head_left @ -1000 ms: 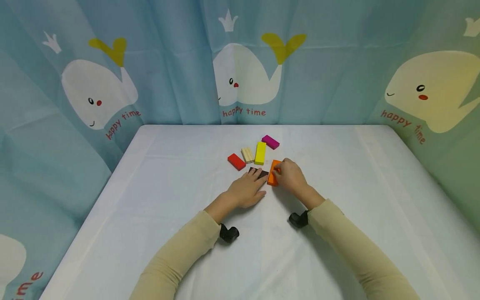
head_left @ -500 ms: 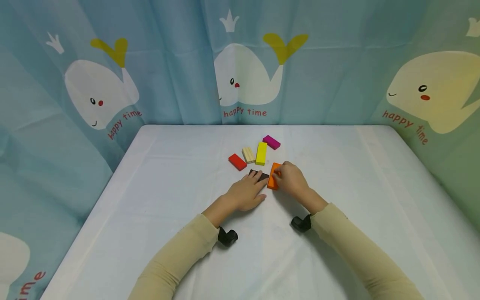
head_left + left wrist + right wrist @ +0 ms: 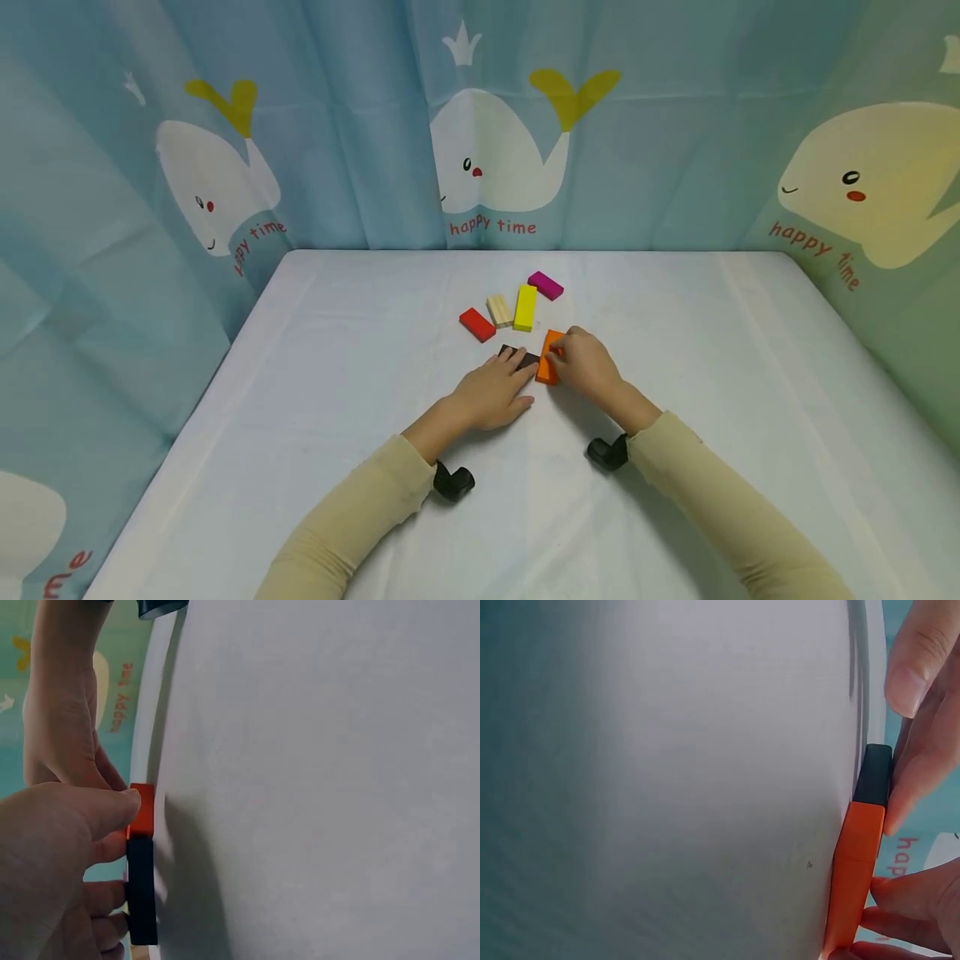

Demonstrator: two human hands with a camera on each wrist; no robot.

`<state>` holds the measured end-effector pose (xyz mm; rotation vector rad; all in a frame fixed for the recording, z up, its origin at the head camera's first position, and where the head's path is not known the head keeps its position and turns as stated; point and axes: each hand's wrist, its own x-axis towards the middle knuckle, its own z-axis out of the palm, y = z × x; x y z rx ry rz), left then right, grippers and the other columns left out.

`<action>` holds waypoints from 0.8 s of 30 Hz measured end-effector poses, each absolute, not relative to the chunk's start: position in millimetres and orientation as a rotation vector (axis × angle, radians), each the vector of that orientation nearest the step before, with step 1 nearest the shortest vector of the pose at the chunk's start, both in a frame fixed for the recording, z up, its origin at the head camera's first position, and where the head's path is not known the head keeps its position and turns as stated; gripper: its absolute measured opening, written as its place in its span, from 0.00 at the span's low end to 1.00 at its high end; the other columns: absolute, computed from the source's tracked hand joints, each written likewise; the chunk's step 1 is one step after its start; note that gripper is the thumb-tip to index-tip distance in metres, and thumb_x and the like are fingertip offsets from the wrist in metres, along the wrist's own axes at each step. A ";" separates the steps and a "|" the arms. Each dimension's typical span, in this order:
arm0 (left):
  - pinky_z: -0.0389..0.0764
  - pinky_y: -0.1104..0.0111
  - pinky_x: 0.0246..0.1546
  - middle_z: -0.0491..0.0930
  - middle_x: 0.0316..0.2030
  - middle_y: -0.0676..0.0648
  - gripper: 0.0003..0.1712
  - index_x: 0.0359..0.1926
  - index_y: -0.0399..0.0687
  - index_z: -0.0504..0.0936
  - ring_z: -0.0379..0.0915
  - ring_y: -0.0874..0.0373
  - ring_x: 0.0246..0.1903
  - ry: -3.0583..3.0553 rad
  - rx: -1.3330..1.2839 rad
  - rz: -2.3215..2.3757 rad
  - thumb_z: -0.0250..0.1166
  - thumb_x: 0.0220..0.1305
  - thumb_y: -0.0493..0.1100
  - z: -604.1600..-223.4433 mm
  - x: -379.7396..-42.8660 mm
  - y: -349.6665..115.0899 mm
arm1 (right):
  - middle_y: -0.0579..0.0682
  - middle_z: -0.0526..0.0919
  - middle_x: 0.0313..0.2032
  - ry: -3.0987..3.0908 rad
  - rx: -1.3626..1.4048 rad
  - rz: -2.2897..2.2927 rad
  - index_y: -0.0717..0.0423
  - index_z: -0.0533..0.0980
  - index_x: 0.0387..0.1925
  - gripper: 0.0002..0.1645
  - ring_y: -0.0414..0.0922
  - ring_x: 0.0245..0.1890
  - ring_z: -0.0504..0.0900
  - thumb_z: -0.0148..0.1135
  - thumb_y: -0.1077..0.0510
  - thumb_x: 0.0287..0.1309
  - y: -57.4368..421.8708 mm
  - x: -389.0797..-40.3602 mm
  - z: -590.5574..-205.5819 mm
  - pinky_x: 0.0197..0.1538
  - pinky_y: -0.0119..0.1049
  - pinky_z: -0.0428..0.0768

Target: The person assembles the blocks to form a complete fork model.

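Note:
My left hand (image 3: 486,397) lies with fairly straight fingers on a flat black block (image 3: 141,896), its thumb reaching out toward the right. Against the right end of that block stands one end of an orange block (image 3: 853,870), lying flat and crosswise to it. My right hand (image 3: 590,365) pinches the orange block from above with bent fingers. In the right wrist view the two blocks meet at a corner. Beyond the hands lie a red block (image 3: 477,325), a plain wood block (image 3: 499,312), a yellow block (image 3: 525,308) and a magenta block (image 3: 546,286).
A white cloth covers the table (image 3: 337,350). Behind and beside it hangs a blue curtain (image 3: 360,167) printed with whales. Black wrist cameras (image 3: 454,482) sit below both sleeves, close over the cloth.
The orange block has slid slightly toward me along with my right hand. The black block under my left fingers has shifted a little the same way. The other blocks keep their arrangement.

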<state>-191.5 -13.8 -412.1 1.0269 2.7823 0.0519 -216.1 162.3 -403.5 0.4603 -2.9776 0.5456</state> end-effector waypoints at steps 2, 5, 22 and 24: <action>0.46 0.63 0.65 0.47 0.69 0.44 0.32 0.70 0.50 0.55 0.40 0.49 0.68 2.783 1.035 0.044 0.43 0.70 0.57 -412.7 -190.4 -13.9 | 0.59 0.76 0.29 -2.984 0.460 0.548 0.72 0.80 0.37 0.14 0.51 0.27 0.74 0.62 0.62 0.54 162.8 -215.2 -403.7 0.36 0.43 0.77; 0.46 0.63 0.65 0.48 0.69 0.44 0.32 0.70 0.50 0.56 0.40 0.49 0.68 2.788 1.039 0.043 0.44 0.70 0.57 -412.5 -188.8 -14.6 | 0.58 0.75 0.29 -2.993 0.459 0.544 0.71 0.80 0.37 0.14 0.50 0.27 0.73 0.62 0.62 0.54 163.0 -214.5 -404.2 0.36 0.42 0.77; 0.46 0.63 0.65 0.49 0.69 0.44 0.31 0.69 0.51 0.58 0.41 0.50 0.68 2.763 1.029 0.090 0.44 0.70 0.57 -408.2 -182.1 -18.8 | 0.56 0.75 0.27 -2.956 0.526 0.521 0.70 0.81 0.34 0.11 0.48 0.25 0.74 0.63 0.62 0.53 161.1 -206.7 -405.8 0.35 0.42 0.78; 0.46 0.63 0.65 0.49 0.69 0.45 0.31 0.69 0.51 0.58 0.41 0.50 0.68 2.761 1.027 0.092 0.44 0.70 0.57 -407.4 -181.5 -19.5 | 0.56 0.75 0.27 -2.952 0.529 0.515 0.69 0.81 0.34 0.11 0.49 0.25 0.74 0.64 0.62 0.53 160.4 -205.7 -405.4 0.35 0.42 0.78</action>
